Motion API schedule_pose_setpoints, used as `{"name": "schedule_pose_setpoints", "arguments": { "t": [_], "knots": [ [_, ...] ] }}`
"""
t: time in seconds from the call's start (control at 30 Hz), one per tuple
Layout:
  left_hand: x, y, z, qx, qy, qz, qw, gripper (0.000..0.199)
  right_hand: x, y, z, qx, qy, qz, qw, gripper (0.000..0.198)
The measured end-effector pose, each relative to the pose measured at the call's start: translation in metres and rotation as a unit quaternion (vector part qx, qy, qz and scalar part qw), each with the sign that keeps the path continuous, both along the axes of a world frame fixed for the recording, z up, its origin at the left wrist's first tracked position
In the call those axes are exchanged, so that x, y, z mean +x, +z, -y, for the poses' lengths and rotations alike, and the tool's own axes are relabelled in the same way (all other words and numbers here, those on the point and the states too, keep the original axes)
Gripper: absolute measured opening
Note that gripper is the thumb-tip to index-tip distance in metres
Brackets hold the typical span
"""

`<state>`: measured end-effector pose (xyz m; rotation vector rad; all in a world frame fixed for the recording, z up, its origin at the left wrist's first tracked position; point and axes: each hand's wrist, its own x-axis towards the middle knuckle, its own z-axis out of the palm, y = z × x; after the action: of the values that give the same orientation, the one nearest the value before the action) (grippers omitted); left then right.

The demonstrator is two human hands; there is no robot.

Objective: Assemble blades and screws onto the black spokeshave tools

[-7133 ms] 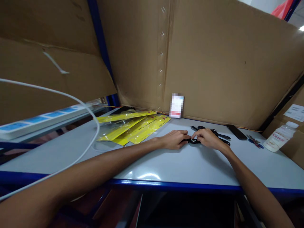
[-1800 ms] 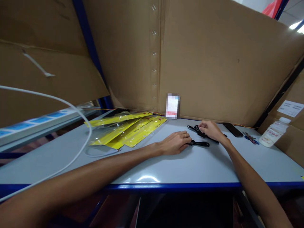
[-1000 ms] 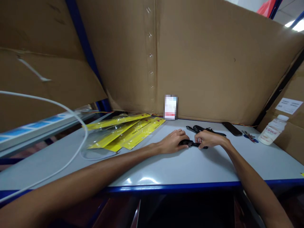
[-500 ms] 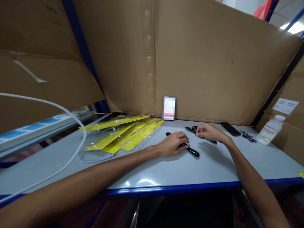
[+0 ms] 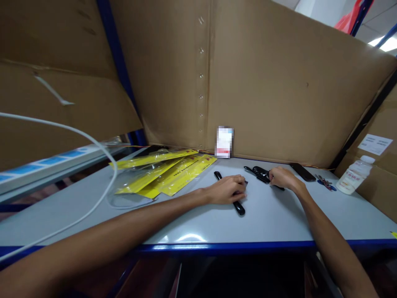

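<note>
While the left hand [image 5: 226, 189] lies across a long, narrow, glossy black tool [image 5: 239, 208] with its fingers curled over the middle, that grip is closed on it, leaving both rounded ends of the tool uncovered. The tool sits aslant on a pale grey worktop [image 5: 186, 219] with a blue front edge. Farther right, the right hand [image 5: 281, 177] has its fingers bent together against a cluster of shiny black pieces [image 5: 261, 173], one slim, one broader; whether this grip grasps anything I cannot tell.

Beyond the right hand lie a flat black phone [image 5: 302, 171], a bunch of metal keys [image 5: 325, 182] and a translucent plastic bottle [image 5: 355, 176] with a white cap. To the left of both hands, yellow cards in clear plastic packs [image 5: 190, 174] fan over one another, near a looping white cable [image 5: 115, 169]. A blurred bright-screened device [image 5: 223, 142] stands against the brown cardboard wall [image 5: 263, 82].
</note>
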<state>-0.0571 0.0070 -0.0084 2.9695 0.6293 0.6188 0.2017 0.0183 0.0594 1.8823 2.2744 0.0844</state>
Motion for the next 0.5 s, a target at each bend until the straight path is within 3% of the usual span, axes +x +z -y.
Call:
{"name": "schedule_pose_setpoints", "arguments": {
  "t": [0.2,0.37,0.5],
  "knots": [
    [-0.015,-0.005,-0.023,-0.015,0.06,0.012,0.998,0.012,-0.01,-0.003,0.008,-0.008,0.007,0.019,1.0,0.03],
    [-0.013,-0.001,-0.024,0.084,0.102,-0.043,0.99,0.018,-0.018,-0.004,0.015,-0.02,0.045,0.01,0.999,0.032],
    [-0.014,0.006,-0.024,0.137,0.12,-0.082,0.98,0.022,-0.023,-0.007,0.015,-0.045,0.091,-0.067,0.993,0.034]
  ]
}}
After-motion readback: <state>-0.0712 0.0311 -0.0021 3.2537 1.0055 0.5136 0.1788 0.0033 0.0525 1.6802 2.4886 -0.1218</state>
